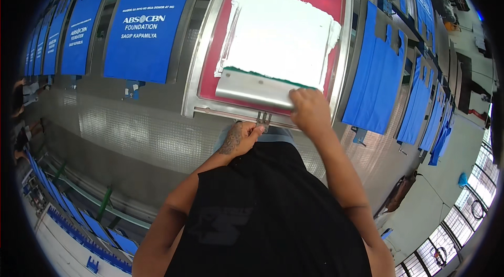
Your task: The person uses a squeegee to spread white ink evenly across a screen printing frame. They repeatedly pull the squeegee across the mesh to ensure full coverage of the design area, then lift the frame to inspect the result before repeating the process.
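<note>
A screen printing frame (195,70) with a metal border and red mesh lies in front of me. Thick white ink (278,33) covers much of the mesh in a rough-edged block. Across the near end of the ink lies a wide squeegee (252,89) with a silver metal holder and a green blade edge. My right hand (311,110) is closed around the squeegee's right end. At the middle of the frame's near edge, my left hand (244,138) is closed on a small pronged metal bracket (264,121). The surface beneath the mesh is hidden.
Blue bags (149,22) with white print lie on boards in a row at the left. More blue bags (375,75) lie at the right, on boards with metal brackets. A grey floor (131,125) spreads behind the boards. Barred windows (454,224) stand at the far lower right.
</note>
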Demonstrator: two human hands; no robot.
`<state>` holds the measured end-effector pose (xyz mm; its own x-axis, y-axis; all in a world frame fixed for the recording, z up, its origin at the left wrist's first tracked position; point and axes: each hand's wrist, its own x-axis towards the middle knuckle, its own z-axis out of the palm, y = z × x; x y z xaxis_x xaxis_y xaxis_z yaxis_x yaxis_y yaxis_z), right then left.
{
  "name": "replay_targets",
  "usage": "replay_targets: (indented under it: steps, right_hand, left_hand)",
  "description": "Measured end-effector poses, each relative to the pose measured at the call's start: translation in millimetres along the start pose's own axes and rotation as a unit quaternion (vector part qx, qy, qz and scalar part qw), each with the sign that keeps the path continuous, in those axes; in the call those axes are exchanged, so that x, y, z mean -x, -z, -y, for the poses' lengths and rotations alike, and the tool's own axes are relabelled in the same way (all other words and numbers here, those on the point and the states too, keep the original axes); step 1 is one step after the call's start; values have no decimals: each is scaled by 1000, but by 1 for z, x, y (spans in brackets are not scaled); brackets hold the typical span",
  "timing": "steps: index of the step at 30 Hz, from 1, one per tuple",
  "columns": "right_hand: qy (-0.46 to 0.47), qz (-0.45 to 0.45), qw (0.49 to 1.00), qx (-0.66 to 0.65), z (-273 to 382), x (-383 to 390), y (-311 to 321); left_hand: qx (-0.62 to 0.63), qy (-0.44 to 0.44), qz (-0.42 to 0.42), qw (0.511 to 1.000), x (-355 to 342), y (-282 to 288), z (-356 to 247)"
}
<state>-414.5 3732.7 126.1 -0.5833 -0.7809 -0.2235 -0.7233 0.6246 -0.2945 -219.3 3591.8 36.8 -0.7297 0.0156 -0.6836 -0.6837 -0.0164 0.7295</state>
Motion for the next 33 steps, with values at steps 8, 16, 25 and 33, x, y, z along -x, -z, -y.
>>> replay_targets:
  steps: [8, 16, 25, 33]
  right_hand:
    - [-143, -46, 986, -66, -35, -13, 13]
    - [-363, -54, 778, -511, -163, -9, 2]
    - [-342, 11, 633, -695, -210, 2, -29]
    - [-377, -129, 617, -678, -259, 124, 5]
  left_hand:
    - [-151, -82, -130, 976, -2, -13, 10]
    - [-337, -213, -519, 756, -15, 74, -4]
    - [-83, 15, -470, 878, -30, 126, 18]
    - [-107, -60, -441, 889, -18, -6, -42]
